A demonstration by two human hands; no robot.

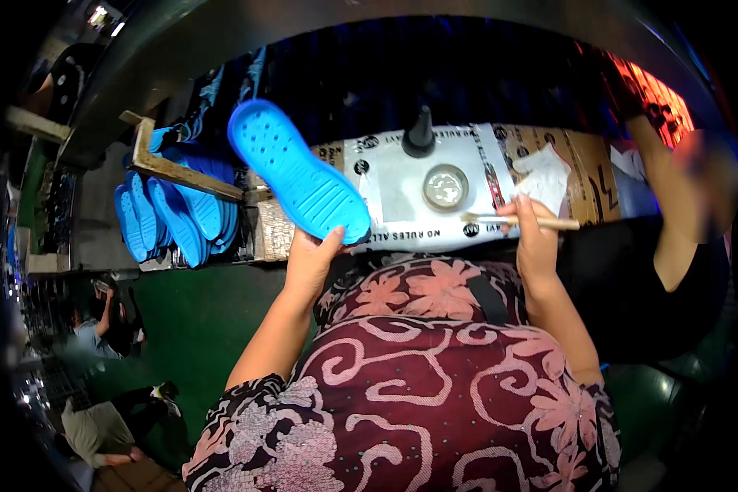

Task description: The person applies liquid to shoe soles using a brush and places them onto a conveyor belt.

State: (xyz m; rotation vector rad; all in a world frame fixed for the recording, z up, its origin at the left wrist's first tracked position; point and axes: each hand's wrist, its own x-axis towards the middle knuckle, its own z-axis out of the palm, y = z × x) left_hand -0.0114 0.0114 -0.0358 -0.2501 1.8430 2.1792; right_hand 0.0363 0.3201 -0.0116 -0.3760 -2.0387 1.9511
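Patterned sleeves low in frame; left hand pinches the blue sole by its heel edge, upper centre, likely light and flexible; right hand closes on a brush

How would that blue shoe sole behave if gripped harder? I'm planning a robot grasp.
The blue shoe sole is probably light: the left hand props it up by one end. It looks foam-like, so likely slightly bendy. Its ridged tread should resist slipping.

Left hand holding blue sole, right hand gripping brush
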